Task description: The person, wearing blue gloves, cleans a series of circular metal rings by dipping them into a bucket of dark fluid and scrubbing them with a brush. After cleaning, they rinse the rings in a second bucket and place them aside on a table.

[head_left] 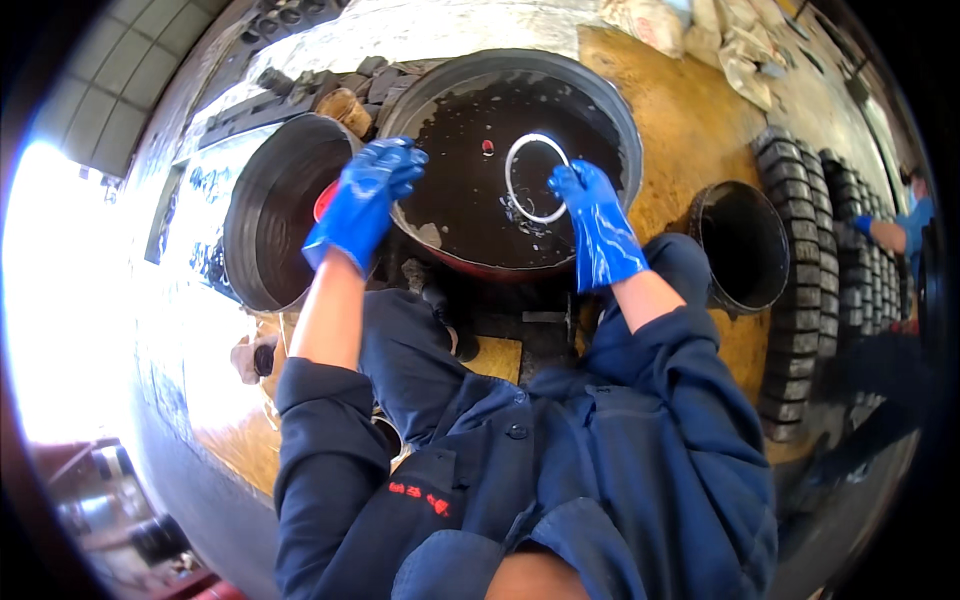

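Hard daylight floods in from the left, blowing that edge out to white glare, while the fisheye bends and darkens the rim and the centre stays sharp.

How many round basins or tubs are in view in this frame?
3. A large round basin of dark liquid at centre, an empty dark metal basin to its left, and a black bucket on the right. Others may be hidden.
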Demonstrator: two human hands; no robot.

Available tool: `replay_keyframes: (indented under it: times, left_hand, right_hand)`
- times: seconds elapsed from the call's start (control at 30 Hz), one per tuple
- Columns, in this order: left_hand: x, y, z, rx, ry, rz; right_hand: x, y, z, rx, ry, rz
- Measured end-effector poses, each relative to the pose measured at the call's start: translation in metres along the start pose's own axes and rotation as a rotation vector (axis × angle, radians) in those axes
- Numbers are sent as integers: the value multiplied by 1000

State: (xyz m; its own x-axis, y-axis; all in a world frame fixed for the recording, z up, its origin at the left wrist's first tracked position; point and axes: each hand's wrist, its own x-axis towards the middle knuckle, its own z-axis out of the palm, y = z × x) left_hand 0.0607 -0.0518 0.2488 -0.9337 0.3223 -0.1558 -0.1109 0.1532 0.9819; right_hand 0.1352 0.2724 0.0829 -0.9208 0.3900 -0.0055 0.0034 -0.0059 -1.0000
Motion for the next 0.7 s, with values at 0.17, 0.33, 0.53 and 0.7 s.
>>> replay_keyframes:
  times: [0.17,0.33,0.53,0.7]
  left_hand:
    - [8,-64,66,-108,-178,-206]
    - [20,-55,112,-231,-280,-297]
    - [49,-34,99,96,-232,-364]
    - [102,-20,21,-165,-89,-150]
  right_hand:
    - [2,-79,-9,196,-174,66]
    - [22,-36,-34,474,-254,76]
    - [43,-29,-23,452,-193,235]
    - [52,-33,-12,286,-61,291]
